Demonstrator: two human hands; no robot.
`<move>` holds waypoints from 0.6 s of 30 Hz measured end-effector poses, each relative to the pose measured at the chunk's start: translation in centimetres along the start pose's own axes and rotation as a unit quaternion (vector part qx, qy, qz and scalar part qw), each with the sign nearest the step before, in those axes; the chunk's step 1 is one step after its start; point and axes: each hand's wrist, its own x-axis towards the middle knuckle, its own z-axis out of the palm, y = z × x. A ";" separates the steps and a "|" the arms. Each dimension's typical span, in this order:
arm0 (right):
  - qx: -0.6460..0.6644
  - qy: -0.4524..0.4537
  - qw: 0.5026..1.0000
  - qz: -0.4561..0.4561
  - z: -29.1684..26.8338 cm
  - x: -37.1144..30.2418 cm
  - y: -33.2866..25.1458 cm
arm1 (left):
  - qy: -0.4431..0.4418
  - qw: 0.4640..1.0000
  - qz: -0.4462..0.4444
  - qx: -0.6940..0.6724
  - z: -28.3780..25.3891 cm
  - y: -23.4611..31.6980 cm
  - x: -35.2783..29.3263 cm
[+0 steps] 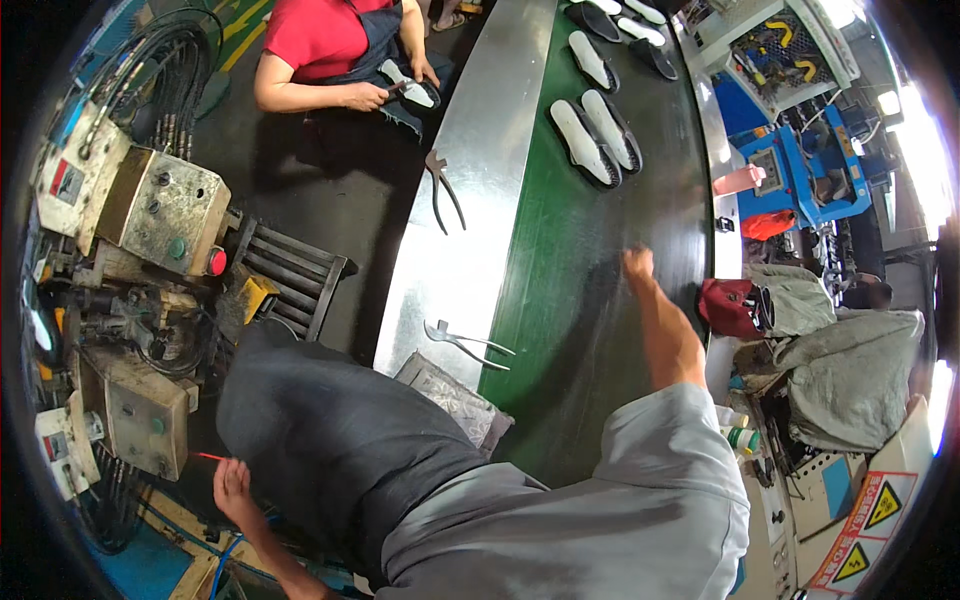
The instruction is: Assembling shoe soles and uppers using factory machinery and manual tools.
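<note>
My left hand (232,488) is low at the left, beside the machine, its fingers pinched on a thin red stick (208,456) whose tip points left. My right arm reaches out over the conveyor belt (560,290). At its end my right hand (637,264) is curled closed, and what it holds, if anything, is hidden. Farther along the belt lie a pair of shoes (598,138) with white insoles and dark uppers. Another such shoe (593,62) and several more lie beyond them. Lasting pincers (466,341) rest on the metal ledge (440,270) near my body.
A second pair of pincers (443,192) lies farther up the ledge. Across it, a person in red (320,45) holds a shoe (415,92). Machine boxes with a red button (217,261) and a slatted rack (290,275) stand left. A dark red bag (732,308) sits right.
</note>
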 end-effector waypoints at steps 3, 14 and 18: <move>0.030 -0.004 0.999 -0.031 3.0 2.9 -7.7 | 0.085 0.995 -0.025 0.046 -9.4 -0.2 -3.7; 0.038 0.007 0.991 -0.130 3.4 15.4 -19.1 | 0.100 0.988 -0.113 0.029 -13.6 -4.2 -6.3; 0.094 0.035 0.990 -0.097 10.6 2.8 -20.3 | 0.066 0.974 -0.101 0.192 -16.0 3.1 -2.0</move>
